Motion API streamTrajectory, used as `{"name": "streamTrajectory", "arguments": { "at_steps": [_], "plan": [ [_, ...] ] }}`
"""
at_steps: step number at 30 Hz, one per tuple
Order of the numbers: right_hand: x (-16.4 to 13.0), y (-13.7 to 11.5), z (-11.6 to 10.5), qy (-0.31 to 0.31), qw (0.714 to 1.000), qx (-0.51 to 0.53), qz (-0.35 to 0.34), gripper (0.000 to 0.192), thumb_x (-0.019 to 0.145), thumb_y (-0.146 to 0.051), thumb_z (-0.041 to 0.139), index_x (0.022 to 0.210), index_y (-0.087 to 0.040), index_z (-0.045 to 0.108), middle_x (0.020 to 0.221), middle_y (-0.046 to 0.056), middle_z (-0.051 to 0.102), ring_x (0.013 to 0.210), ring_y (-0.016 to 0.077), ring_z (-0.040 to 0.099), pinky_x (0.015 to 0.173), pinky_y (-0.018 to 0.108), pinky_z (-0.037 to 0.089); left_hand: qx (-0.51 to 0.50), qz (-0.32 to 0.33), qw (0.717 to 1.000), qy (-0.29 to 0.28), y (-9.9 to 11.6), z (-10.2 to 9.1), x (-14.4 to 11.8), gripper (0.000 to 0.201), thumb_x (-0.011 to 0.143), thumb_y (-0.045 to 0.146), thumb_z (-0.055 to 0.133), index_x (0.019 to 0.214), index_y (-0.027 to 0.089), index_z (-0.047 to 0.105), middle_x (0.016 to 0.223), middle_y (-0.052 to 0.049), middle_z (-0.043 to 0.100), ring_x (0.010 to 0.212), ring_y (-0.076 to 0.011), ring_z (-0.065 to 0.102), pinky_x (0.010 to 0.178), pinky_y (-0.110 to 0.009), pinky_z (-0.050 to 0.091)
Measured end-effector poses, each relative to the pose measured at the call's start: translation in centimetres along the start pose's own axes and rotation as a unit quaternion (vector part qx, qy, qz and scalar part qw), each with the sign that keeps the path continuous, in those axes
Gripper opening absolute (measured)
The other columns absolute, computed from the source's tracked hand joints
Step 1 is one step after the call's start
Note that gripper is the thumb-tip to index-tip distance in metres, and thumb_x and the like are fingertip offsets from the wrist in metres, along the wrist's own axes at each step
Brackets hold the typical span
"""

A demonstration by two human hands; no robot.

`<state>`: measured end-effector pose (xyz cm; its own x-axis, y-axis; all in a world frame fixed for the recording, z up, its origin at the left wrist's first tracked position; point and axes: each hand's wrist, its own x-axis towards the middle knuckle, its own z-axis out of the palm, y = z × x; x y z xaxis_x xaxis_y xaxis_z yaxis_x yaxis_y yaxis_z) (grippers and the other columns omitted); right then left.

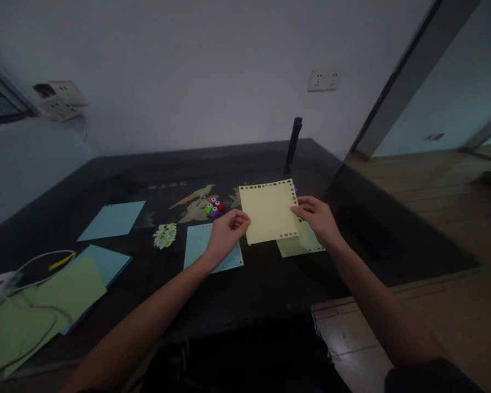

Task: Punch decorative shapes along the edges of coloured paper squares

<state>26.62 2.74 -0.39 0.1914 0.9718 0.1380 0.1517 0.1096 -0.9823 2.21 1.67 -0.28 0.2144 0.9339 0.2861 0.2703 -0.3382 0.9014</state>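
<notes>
**Yellow sheet: light, floppy, held by both side edges**

Yellow sheet (270,210) is a thin square of paper w/ small punched shapes along its top, right and bottom borders. It is held up, tilted toward the person, over the far-middle of the dark table (270,284). Judged by look: v. light, bends easily, creases if squeezed, and the punched borders are likely the weakest parts and could tear. Best hold is probably a flat pinch on an edge, between holes, not a fist.

Largest to smallest:

- Table: dark, glossy, runs to the back wall; right edge drops to a wood floor close to the right forearm. Most bare room is near the front edge and at the far left-centre.
- Green sheets (36,311) at front-left, overlapping a blue one, w/ a white cable across them.
- Blue sheet (113,219) lies flat, well apart at left.
- Punched blue sheet (200,243) lies under the left wrist.
- Pale green sheet (300,245) lies under the yellow one's lower right corner.
- Left hand (225,232) pinches the sheet's lower left edge, fingers curled.
- Right hand (318,218) pinches the right edge, thumb on top.
- Patterned paper scrap (165,234) sits left of the punched blue sheet.
- Small coloured punches (214,208) cluster just beyond the left hand, close to the sheet's left edge.
</notes>
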Motion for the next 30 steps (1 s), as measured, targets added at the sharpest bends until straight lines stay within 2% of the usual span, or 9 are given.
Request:
{"name": "streamTrajectory", "arguments": {
  "at_steps": [3, 7, 11, 15, 22, 30],
  "plan": [
    [-0.4, 0.7, -2.3, 0.023, 0.999, -0.043, 0.001, 0.04, 0.06, -0.037, 0.073, 0.092, -0.016, 0.06, 0.057, -0.002, 0.057, 0.051, 0.012, 0.05, 0.053, 0.028, 0.04, 0.029, -0.009, 0.998, -0.049, 0.4, 2.1, 0.5, 0.012, 0.077, 0.025, 0.056, 0.081, 0.015, 0.062, 0.067, 0.0, 0.06, 0.06, -0.0104, 0.056, 0.057, -0.022, 0.044],
    [-1.2, 2.0, -5.0, 0.043, 0.995, -0.094, 0.01, 0.047, 0.061, -0.038, 0.072, 0.1, -0.015, 0.06, 0.059, -0.001, 0.058, 0.05, 0.0135, 0.051, 0.049, 0.027, 0.039, 0.119, -0.013, 0.984, -0.13, 0.8, 4.7, 1.2, 0.012, 0.075, 0.024, 0.057, 0.078, 0.016, 0.066, 0.065, -0.001, 0.065, 0.061, -0.0128, 0.06, 0.06, -0.023, 0.045],
    [-1.7, 3.3, -6.5, 0.049, 0.988, -0.148, 0.004, 0.047, 0.062, -0.038, 0.07, 0.102, -0.015, 0.059, 0.059, 0.0, 0.058, 0.051, 0.0142, 0.051, 0.048, 0.026, 0.039, 0.161, -0.02, 0.97, -0.183, 0.9, 6.5, 2.0, 0.012, 0.074, 0.024, 0.058, 0.078, 0.017, 0.067, 0.062, -0.002, 0.067, 0.061, -0.0149, 0.063, 0.063, -0.025, 0.046],
    [-2.0, 4.1, -6.6, 0.054, 0.977, -0.207, -0.007, 0.04, 0.066, -0.036, 0.065, 0.099, -0.015, 0.061, 0.062, 0.001, 0.059, 0.053, 0.0146, 0.051, 0.052, 0.027, 0.041, 0.179, -0.022, 0.964, -0.195, 0.3, 7.5, 2.3, 0.013, 0.074, 0.024, 0.059, 0.082, 0.016, 0.067, 0.061, -0.002, 0.067, 0.062, -0.0154, 0.064, 0.063, -0.024, 0.046],
    [-2.2, 4.8, -6.3, 0.048, 0.96, -0.273, -0.021, 0.032, 0.07, -0.033, 0.06, 0.097, -0.017, 0.062, 0.064, 0.001, 0.06, 0.054, 0.015, 0.052, 0.053, 0.028, 0.04, 0.211, -0.031, 0.95, -0.229, -0.3, 7.6, 2.2, 0.017, 0.077, 0.025, 0.058, 0.09, 0.017, 0.066, 0.061, -0.001, 0.068, 0.066, -0.0167, 0.065, 0.068, -0.026, 0.047],
    [-1.7, 5.1, -6.2, 0.05, 0.95, -0.309, -0.016, 0.031, 0.072, -0.03, 0.059, 0.1, -0.018, 0.062, 0.063, 0.001, 0.06, 0.054, 0.0155, 0.052, 0.055, 0.028, 0.041, 0.317, 0.003, 0.92, -0.23, -0.6, 8.1, 1.3, 0.026, 0.08, 0.026, 0.058, 0.105, 0.018, 0.059, 0.079, -0.007, 0.068, 0.076, -0.0222, 0.064, 0.071, -0.032, 0.047]
  ]
}}
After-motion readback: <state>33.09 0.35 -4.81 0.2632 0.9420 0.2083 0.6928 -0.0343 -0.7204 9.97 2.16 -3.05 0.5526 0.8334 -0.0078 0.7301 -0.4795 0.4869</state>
